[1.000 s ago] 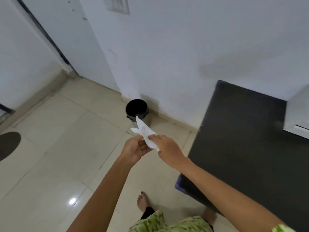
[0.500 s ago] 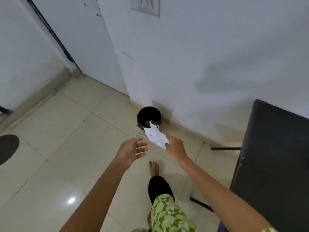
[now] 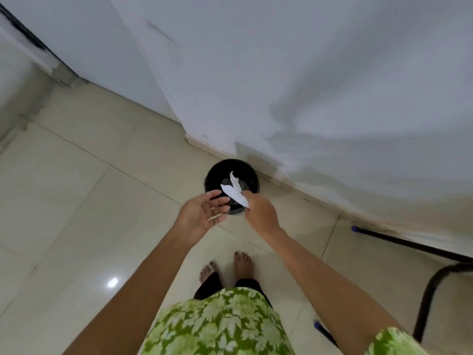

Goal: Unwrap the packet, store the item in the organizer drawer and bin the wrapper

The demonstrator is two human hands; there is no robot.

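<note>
A small round black bin (image 3: 217, 172) stands on the tiled floor against the white wall. My right hand (image 3: 259, 212) pinches a white torn paper wrapper (image 3: 234, 192) and holds it right over the bin's mouth. My left hand (image 3: 202, 213) hovers just left of the bin's near rim, palm up, fingers spread, with nothing in it. The organizer drawer and the unwrapped item are out of view.
My bare feet (image 3: 227, 265) stand on cream floor tiles about a step short of the bin. Black metal table legs (image 3: 419, 248) with blue tips reach in at the right. A dark door frame edge (image 3: 33, 39) runs at the upper left.
I have stepped closer to the bin, and the table top has left the view. My left hand let go of the wrapper; my right hand carried it over the bin's mouth.
</note>
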